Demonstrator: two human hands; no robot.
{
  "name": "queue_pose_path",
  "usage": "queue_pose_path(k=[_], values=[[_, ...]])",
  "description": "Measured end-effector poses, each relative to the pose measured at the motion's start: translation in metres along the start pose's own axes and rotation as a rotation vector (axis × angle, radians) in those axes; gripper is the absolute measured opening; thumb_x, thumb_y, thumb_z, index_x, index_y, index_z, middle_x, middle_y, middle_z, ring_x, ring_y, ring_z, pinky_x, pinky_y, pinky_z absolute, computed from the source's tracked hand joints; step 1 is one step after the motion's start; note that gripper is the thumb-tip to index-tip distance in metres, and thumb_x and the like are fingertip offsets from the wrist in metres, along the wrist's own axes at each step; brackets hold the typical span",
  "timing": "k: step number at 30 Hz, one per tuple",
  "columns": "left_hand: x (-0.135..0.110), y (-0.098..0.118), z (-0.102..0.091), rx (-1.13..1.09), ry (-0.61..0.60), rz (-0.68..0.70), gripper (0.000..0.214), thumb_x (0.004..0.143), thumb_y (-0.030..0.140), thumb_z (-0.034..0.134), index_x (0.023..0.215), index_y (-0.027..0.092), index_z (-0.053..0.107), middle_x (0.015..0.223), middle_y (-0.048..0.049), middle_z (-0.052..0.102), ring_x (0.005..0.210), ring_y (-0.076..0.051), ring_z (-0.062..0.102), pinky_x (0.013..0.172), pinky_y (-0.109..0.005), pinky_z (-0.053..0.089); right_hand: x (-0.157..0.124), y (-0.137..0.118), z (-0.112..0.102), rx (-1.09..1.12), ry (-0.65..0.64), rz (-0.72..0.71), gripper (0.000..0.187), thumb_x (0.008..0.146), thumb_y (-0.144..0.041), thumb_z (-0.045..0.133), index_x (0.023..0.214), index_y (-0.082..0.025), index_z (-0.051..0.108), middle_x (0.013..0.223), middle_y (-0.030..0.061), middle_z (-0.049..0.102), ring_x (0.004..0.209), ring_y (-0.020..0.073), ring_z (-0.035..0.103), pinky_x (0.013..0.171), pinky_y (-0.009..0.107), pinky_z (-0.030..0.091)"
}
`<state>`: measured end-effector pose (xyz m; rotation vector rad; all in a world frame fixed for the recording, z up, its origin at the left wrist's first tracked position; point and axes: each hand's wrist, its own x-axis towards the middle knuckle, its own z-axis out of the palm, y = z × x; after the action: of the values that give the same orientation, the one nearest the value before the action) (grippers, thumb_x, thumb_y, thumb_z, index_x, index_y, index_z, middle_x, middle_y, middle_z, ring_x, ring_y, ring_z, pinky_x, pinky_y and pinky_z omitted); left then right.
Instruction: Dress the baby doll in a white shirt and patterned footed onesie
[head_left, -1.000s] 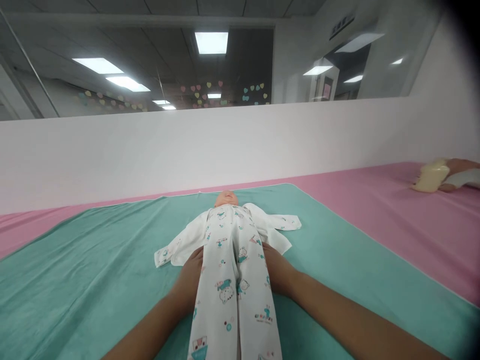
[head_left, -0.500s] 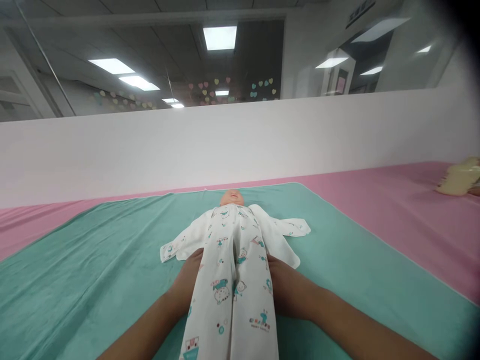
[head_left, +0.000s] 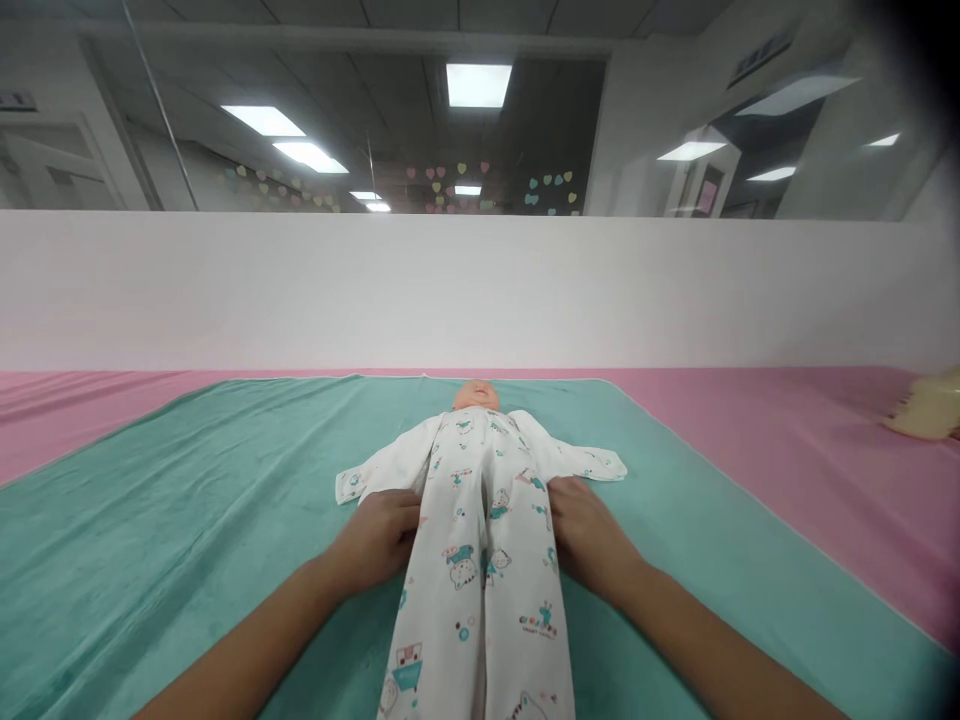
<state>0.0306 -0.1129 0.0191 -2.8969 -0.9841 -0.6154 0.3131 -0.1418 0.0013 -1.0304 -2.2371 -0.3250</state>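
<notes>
Right hand [head_left: 589, 535] higher, partly behind trousers [head_left: 480, 580]

Head view, low, close over doll [head_left: 480, 470]

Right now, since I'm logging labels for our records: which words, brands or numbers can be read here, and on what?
Nothing can be read for certain.
Small teal lettering on the baby trousers: too blurred to read.
Wall sign, upper right: too blurred.
Door plate, upper left: too small.
</notes>
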Motion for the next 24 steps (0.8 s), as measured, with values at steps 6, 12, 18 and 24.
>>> queue_pose_path(k=[6,12,18,24], values=[[-0.002,-0.014,-0.003,0.104,0.010,-0.040,0.029,0.061,0.000,0.039,0.072,0.020,0.057,0.072,-0.0009,0.059,0.073,-0.016,0.052,0.064,-0.027,0.035,-0.004,0.032,-0.011,0.021,0.276,0.290,0.032,0.071,-0.002,0.036,0.075,-0.021,0.061,0.086,0.0038,0.055,0.084,0.0184,0.048,0.071,0.034,0.039],[-0.006,-0.036,-0.003,0.157,0.007,-0.134,0.046,0.063,0.000,0.040,0.096,0.025,0.059,0.101,-0.0017,0.061,0.093,-0.019,0.052,0.074,-0.031,0.035,-0.006,0.032,-0.009,0.232,0.341,0.728,0.028,0.075,-0.019,0.040,0.095,-0.025,0.059,0.095,0.0030,0.053,0.079,0.0169,0.051,0.065,0.030,0.044],[-0.011,-0.049,-0.007,0.301,0.223,-0.302,0.028,0.072,0.005,0.039,0.079,0.021,0.060,0.086,-0.0028,0.063,0.085,-0.020,0.053,0.077,-0.034,0.034,-0.014,0.044,-0.001,0.597,0.221,0.931,0.043,0.077,-0.025,0.035,0.115,-0.022,0.054,0.069,0.0010,0.059,0.057,0.0152,0.051,0.056,0.030,0.046],[-0.011,-0.042,-0.014,0.344,0.550,-0.312,0.023,0.077,0.008,0.038,0.073,0.018,0.058,0.091,-0.0059,0.058,0.083,-0.018,0.052,0.072,-0.031,0.036,0.001,0.032,-0.005,0.867,0.310,0.864,0.038,0.077,-0.031,0.042,0.112,-0.024,0.056,0.114,0.0045,0.056,0.096,0.0212,0.056,0.076,0.033,0.050]])
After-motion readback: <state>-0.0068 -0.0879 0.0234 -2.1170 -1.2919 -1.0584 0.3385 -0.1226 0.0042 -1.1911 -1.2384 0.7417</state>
